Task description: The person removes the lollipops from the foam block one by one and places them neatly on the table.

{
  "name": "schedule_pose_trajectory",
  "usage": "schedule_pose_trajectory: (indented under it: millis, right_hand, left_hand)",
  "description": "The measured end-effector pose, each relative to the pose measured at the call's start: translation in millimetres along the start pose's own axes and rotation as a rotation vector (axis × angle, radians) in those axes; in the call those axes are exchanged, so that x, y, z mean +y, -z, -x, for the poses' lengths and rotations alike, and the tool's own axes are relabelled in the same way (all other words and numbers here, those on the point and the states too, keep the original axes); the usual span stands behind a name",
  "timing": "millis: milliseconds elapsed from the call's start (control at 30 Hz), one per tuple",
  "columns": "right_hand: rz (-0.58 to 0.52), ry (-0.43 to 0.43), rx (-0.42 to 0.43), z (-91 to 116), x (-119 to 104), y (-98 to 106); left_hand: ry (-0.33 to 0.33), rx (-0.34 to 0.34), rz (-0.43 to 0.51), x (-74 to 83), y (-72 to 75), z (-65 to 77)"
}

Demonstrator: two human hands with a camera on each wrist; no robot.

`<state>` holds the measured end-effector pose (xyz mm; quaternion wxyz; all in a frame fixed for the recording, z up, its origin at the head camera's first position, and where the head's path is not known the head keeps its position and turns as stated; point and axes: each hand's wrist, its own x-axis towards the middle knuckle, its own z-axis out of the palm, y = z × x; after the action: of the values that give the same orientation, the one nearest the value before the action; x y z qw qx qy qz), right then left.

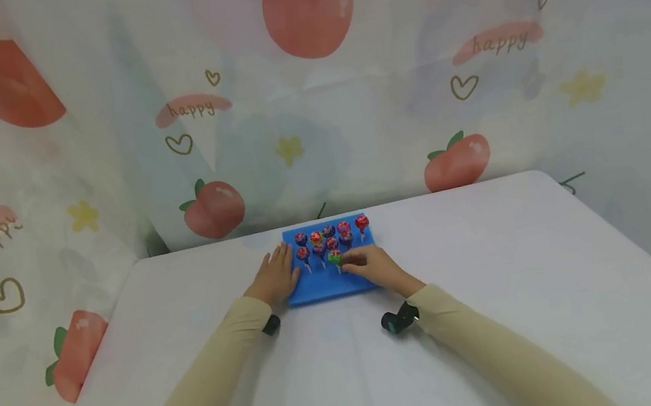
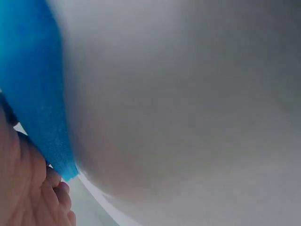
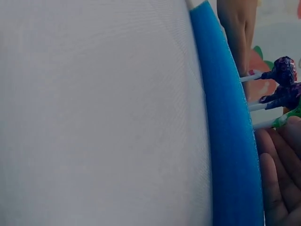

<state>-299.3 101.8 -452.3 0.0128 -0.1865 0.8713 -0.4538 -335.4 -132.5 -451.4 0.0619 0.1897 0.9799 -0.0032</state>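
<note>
Several wrapped lollipops (image 1: 319, 249) stand with their sticks in a blue foam board (image 1: 330, 290) on the white table. At the front of them, my right hand (image 1: 378, 269) pinches a green lollipop (image 1: 334, 257), whose stick meets the board in the right wrist view. My left hand (image 1: 275, 274) rests with extended fingers along the board's left edge. In the left wrist view, part of this hand (image 2: 28, 188) lies against the blue foam (image 2: 37, 80). Purple-wrapped lollipops (image 3: 284, 70) rise beside the right hand's fingers in the right wrist view.
A red lollipop (image 1: 362, 222) stands at the board's back right corner. Behind the white table (image 1: 503, 259) hangs a fruit-patterned curtain (image 1: 349, 113). A dark wrist device (image 1: 400, 320) sits below the right wrist.
</note>
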Motion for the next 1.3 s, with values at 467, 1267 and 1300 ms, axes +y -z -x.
schedule_pose_trajectory:
  millis: [467, 1267, 1300]
  right_hand:
    - [0.034, -0.006, 0.050, -8.5, 3.5, -8.2]
    - [-0.045, -0.045, 0.144, -4.9, 6.2, -13.9]
    - [-0.060, -0.052, 0.147, -4.9, 5.7, -14.0]
  left_hand:
    - [-0.082, 0.023, -0.036, -1.6, -0.7, 21.4]
    - [-0.087, 0.047, -0.034, -1.4, -6.1, 23.2]
    - [-0.083, 0.041, -0.041, -1.3, -5.5, 23.6]
